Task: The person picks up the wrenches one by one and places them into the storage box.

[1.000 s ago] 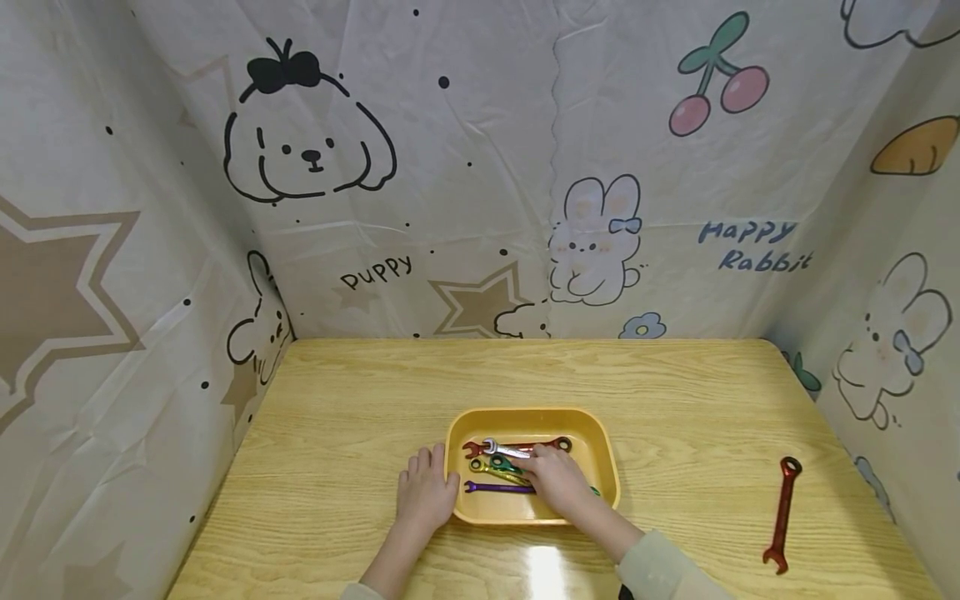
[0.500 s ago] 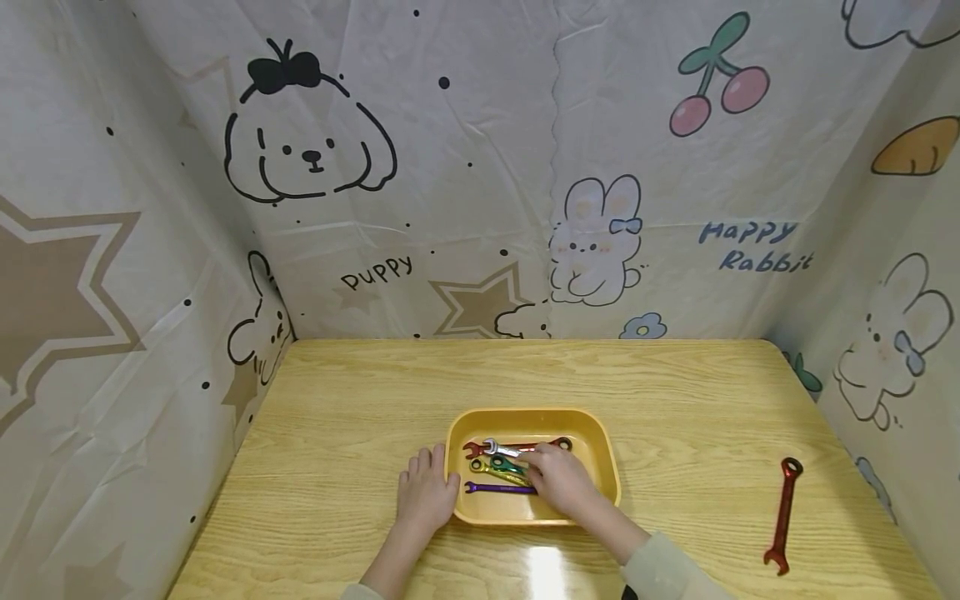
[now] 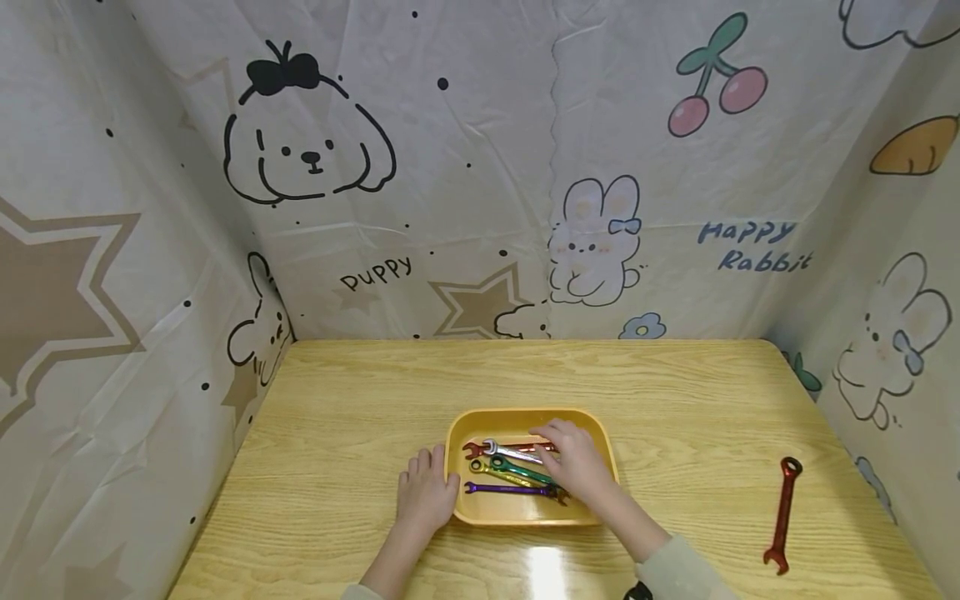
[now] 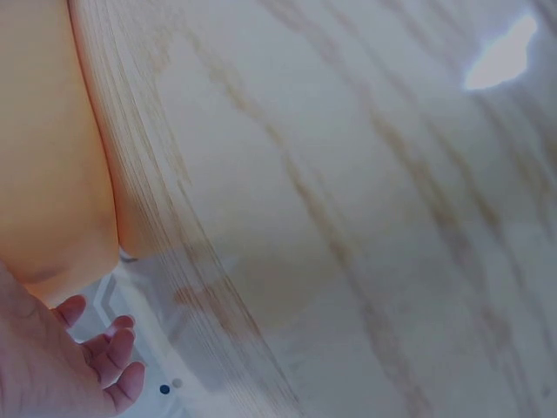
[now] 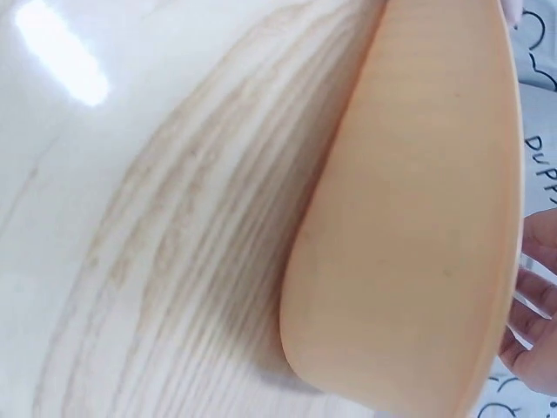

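A yellow tray (image 3: 534,522) holds several wrenches. At the back lies a red wrench (image 3: 474,450), with a silver wrench (image 3: 510,452) and a green wrench (image 3: 525,471) partly over one another. The yellow wrench (image 3: 487,472) and the purple wrench (image 3: 510,489) lie closer to the front. My right hand (image 3: 581,467) is over the tray's right half, fingers spread above the red wrench's right end and hiding it; whether they touch it is unclear. At the tray's left wall, my left hand (image 3: 427,492) rests with its thumb against the rim.
Another red wrench (image 3: 783,517) lies alone on the wooden table (image 3: 360,392), far to the right. Printed cloth walls (image 3: 465,192) enclose the table at the back and both sides. In the right wrist view, the tray's wall (image 5: 409,218) hides the wrenches.
My right hand has shifted right and slightly back, off the silver and green wrenches, and its fingers have spread. More of the wrenches shows now. My left hand stays put.
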Demonstrator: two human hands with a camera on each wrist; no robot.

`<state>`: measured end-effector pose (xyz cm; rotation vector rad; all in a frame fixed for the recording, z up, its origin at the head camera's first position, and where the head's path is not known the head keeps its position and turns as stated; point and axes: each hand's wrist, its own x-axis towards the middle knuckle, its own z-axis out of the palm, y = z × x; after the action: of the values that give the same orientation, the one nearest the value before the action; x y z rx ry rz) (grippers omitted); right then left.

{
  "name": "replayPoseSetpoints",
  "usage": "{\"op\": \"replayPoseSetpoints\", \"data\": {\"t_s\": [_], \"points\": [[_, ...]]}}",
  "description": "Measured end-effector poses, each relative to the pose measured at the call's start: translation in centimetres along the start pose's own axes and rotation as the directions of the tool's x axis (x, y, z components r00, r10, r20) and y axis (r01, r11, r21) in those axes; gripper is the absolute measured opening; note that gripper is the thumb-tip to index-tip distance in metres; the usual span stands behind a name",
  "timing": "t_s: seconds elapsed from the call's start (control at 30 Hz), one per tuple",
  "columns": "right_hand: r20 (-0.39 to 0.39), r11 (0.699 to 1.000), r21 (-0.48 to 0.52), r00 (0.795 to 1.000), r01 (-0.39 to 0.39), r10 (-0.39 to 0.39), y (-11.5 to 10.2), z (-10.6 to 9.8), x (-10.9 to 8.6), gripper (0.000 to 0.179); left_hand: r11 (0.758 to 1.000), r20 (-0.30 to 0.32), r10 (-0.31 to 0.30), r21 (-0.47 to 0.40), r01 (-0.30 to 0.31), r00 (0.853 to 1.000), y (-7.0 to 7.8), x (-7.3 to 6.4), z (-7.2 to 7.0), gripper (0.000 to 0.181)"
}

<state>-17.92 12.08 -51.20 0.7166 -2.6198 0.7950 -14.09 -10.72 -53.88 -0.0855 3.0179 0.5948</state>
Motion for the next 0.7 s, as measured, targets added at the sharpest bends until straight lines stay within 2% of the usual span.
{"op": "replayPoseSetpoints", "data": {"t_s": [0.3,0.5,0.7], "points": [[-0.139,0.999,-0.025,0.990,-0.037,0.033,1.0,-2.1,0.2,0.028,1.000,0.004,0.001,-0.003,-0.001,1.000,0.0,0.0,-0.1,0.046],[-0.264,0.998,-0.007,0.963,-0.056,0.053,2.1,-3.4,0.2,0.030,1.000,-0.005,0.007,0.003,-0.007,1.000,-0.1,0.0,0.1,0.044],[-0.335,0.993,0.000,0.935,-0.120,0.113,3.4,-4.6,-0.3,0.031,1.000,-0.007,0.010,-0.001,-0.010,1.000,-0.1,0.0,0.1,0.045]]}}
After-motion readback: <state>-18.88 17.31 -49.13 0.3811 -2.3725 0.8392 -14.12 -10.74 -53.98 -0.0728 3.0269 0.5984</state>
